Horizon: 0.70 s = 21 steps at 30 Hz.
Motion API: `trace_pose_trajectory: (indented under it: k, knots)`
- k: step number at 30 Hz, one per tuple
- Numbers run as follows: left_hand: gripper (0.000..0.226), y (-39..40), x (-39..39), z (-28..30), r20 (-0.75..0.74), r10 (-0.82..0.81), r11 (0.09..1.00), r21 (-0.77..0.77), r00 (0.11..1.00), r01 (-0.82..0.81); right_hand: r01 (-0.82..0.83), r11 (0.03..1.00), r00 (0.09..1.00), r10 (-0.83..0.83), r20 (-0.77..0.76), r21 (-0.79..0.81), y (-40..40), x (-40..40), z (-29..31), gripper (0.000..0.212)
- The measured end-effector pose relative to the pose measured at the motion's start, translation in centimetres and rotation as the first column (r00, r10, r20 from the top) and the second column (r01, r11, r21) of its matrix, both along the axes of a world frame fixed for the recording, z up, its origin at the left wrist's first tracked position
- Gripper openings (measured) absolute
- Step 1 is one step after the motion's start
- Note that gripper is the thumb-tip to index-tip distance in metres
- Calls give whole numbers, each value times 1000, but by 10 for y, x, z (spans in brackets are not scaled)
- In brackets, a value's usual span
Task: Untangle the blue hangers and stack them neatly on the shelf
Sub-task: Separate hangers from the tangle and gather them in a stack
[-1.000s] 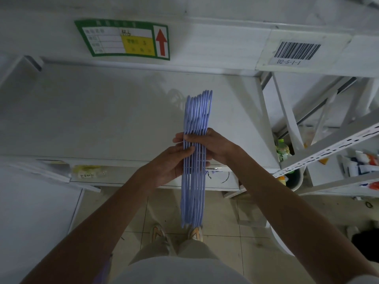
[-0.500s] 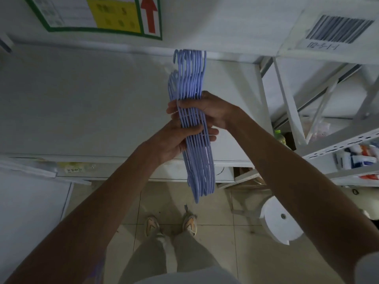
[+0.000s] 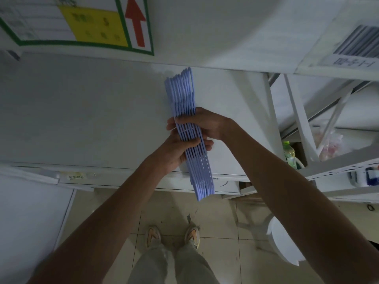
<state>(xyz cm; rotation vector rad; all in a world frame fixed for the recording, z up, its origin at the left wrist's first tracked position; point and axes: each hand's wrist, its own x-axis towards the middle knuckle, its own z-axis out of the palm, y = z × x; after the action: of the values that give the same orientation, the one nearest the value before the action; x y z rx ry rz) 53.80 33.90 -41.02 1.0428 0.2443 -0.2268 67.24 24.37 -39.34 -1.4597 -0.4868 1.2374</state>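
A tight bundle of several blue hangers (image 3: 184, 95) is held edge-on above the white shelf (image 3: 82, 119), its far end near the shelf's back wall and its near end past the shelf's front edge. My left hand (image 3: 174, 152) grips the bundle from below and the left. From the right, my right hand (image 3: 205, 124) clasps it just above the left one. Both hands are shut around the middle of the bundle. Whether the hangers touch the shelf cannot be told.
A green-framed label with a red arrow (image 3: 135, 23) and a barcode sticker (image 3: 356, 46) sit on the beam above. Metal racking (image 3: 338, 167) stands at the right with a green bottle (image 3: 289, 154) and bags. A white round stool (image 3: 283, 247) is on the tiled floor by my feet.
The hanger bundle has moved forward over the shelf and lower, with its far end now under the upper beam. Both hands keep their grip. The view has shifted closer to the shelf.
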Motion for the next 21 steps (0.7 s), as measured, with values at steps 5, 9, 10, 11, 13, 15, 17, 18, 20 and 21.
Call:
trace_pose_trajectory:
  k: [5,9,10,11,13,15,17,18,20,21]
  knots:
    - [28,-10,2,0,-50,50,999,22,998,-49,197,960,941,-128,312,-201,-9,-9,12,35]
    - [9,-41,11,6,-109,269,942,235,957,-238,428,867,813,-246,527,-255,-6,-22,14,63]
    - [11,-49,13,7,-115,314,916,297,942,-269,452,841,788,-221,575,-296,-5,-24,14,75]
    - [16,-55,16,7,-116,348,897,331,930,-294,468,823,759,-187,624,-322,-5,-24,14,78]
    - [24,-67,20,4,-115,403,873,347,908,-344,475,811,707,-119,697,-343,-4,-21,11,75]
    - [22,-78,24,1,-109,457,852,339,883,-400,475,809,673,-80,735,-347,-5,-19,8,74]
    - [15,-87,27,-1,-85,491,830,348,867,-436,468,815,648,-55,759,-340,-6,-16,7,74]
    - [13,-89,27,-1,-76,499,822,358,863,-443,453,826,647,-45,762,-336,-7,-14,7,73]
    - [11,-88,29,-2,-78,497,821,363,864,-440,394,863,678,-42,734,-315,-11,-9,7,71]
    - [10,-87,29,-2,-88,483,829,366,871,-423,353,885,706,-38,707,-305,-12,-7,8,71]
